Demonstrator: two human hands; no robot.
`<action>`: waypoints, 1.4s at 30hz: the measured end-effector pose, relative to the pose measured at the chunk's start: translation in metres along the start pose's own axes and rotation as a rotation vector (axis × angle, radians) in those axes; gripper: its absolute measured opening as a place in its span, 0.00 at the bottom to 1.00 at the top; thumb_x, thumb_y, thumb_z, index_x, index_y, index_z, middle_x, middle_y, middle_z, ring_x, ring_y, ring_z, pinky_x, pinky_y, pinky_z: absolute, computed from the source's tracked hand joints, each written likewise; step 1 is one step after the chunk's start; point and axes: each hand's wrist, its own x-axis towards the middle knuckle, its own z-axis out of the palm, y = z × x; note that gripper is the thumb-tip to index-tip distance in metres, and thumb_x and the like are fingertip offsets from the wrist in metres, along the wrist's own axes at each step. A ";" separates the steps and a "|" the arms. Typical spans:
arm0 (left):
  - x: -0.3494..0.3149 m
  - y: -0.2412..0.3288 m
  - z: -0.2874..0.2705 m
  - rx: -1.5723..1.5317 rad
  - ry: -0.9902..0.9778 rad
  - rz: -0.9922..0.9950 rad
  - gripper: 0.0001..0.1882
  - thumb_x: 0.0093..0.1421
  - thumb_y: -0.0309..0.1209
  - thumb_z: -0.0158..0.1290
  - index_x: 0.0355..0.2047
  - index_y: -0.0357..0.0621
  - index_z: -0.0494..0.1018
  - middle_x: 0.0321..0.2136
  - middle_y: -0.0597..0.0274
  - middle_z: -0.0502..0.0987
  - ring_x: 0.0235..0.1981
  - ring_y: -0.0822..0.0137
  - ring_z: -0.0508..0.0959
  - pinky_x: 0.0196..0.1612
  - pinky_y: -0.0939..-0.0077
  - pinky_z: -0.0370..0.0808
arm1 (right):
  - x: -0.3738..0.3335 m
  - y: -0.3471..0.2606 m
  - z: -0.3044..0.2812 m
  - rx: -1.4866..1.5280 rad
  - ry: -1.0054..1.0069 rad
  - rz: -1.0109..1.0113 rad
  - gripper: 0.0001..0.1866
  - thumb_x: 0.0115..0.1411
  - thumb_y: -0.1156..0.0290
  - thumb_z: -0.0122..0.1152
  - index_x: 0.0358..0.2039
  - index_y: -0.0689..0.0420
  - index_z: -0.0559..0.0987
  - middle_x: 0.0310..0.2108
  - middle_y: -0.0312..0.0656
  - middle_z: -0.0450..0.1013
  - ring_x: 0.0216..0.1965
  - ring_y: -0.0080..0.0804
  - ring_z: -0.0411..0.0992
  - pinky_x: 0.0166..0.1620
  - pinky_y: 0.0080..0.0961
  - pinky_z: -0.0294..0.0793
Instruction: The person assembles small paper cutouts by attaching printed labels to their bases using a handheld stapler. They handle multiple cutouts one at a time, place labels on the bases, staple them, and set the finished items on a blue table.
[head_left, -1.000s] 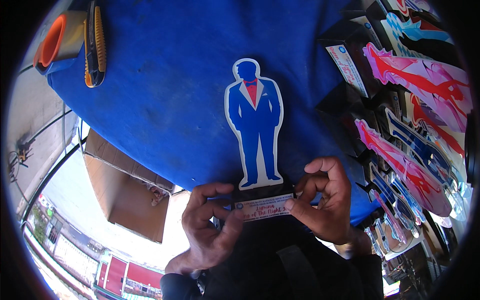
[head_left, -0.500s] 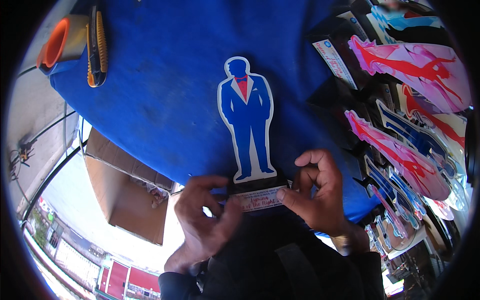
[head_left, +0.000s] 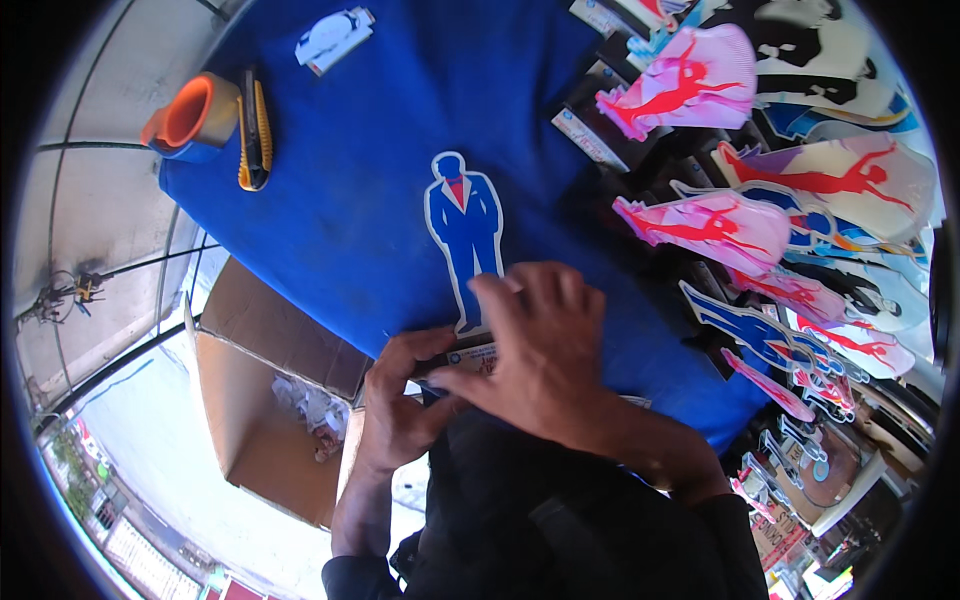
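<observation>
A flat cut-out trophy [head_left: 465,215] lies on the blue cloth in front of me, showing a man in a blue suit with a red bow tie, edged in white. Its dark base, with a white label on the front, points toward me. My left hand [head_left: 400,400] holds the left end of that base between thumb and fingers. Across the right part reaches my right hand [head_left: 545,350], slightly blurred, its thumb along the label and its fingers over the figure's lower legs. Much of the base and label is hidden beneath this hand.
The blue cloth [head_left: 330,210] covers the table. At far left lie an orange-cored tape roll [head_left: 190,115] and a yellow-black box cutter [head_left: 254,135]. Small white cut pieces [head_left: 335,40] lie farther back. An open cardboard box [head_left: 270,400] stands left; several trophies [head_left: 705,230] crowd the right.
My right hand has moved left over the trophy's base, and my left hand has closed on its left end. The view has shifted, showing more of the table's far side.
</observation>
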 end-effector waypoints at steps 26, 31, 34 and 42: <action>0.051 0.033 0.007 -0.189 0.148 0.230 0.28 0.53 0.11 0.52 0.55 0.38 0.64 0.41 0.57 0.74 0.44 0.65 0.78 0.50 0.69 0.75 | -0.035 0.033 -0.012 0.482 0.212 -0.291 0.27 0.58 0.75 0.71 0.59 0.60 0.77 0.44 0.47 0.80 0.45 0.44 0.75 0.52 0.41 0.75; 0.130 0.026 0.006 -0.197 0.288 0.556 0.11 0.54 0.17 0.53 0.38 0.38 0.71 0.29 0.65 0.71 0.31 0.74 0.69 0.35 0.80 0.66 | -0.045 0.042 -0.009 0.522 0.673 -0.143 0.25 0.62 0.78 0.67 0.60 0.59 0.77 0.61 0.56 0.66 0.46 0.38 0.77 0.50 0.32 0.77; 0.174 0.031 0.021 -0.074 0.452 0.668 0.07 0.54 0.14 0.49 0.29 0.39 0.70 0.27 0.66 0.71 0.29 0.73 0.69 0.35 0.77 0.67 | -0.047 0.057 -0.010 0.497 0.808 0.010 0.25 0.63 0.78 0.66 0.61 0.57 0.77 0.69 0.58 0.55 0.45 0.34 0.78 0.50 0.30 0.78; 0.242 0.041 0.063 0.100 0.439 0.454 0.10 0.50 0.15 0.51 0.34 0.34 0.74 0.34 0.41 0.78 0.39 0.37 0.76 0.44 0.51 0.73 | -0.024 0.084 -0.015 0.654 0.633 -0.006 0.25 0.65 0.80 0.61 0.64 0.56 0.75 0.61 0.51 0.67 0.46 0.36 0.80 0.45 0.28 0.81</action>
